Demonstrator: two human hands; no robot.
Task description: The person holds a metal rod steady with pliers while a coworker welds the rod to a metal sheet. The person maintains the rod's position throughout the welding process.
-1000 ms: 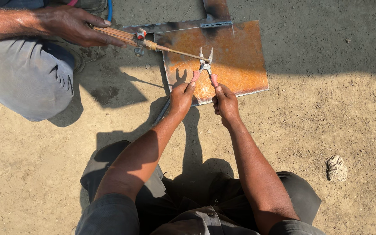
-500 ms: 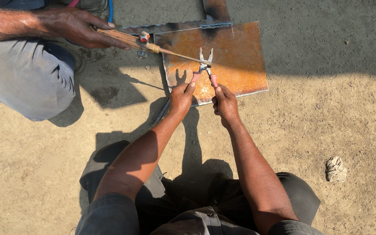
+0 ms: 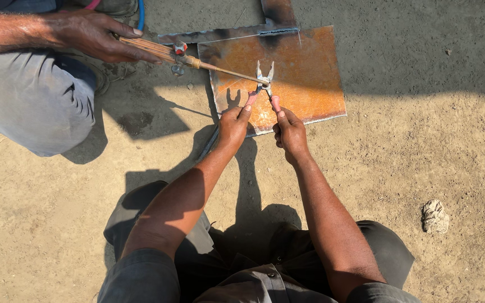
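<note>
A pair of pliers (image 3: 265,78) with pink handles lies over a rusty orange metal sheet (image 3: 310,78) on the ground, its jaws spread apart. My left hand (image 3: 232,123) grips the left handle and my right hand (image 3: 288,132) grips the right handle. The thin tip of a brass cutting torch (image 3: 197,60) reaches the pliers' jaws from the left. Another person's hand (image 3: 94,35) at the upper left holds that torch.
The other person crouches at the left, a grey-trousered knee (image 3: 35,106) close to the sheet. A dark steel frame piece (image 3: 276,11) and a blue hose (image 3: 140,14) lie beyond the sheet. A small stone (image 3: 435,216) sits on the sandy ground at right.
The torch tip has slid right along the sheet to meet the pliers' jaws. My hands and the pliers have stayed almost still.
</note>
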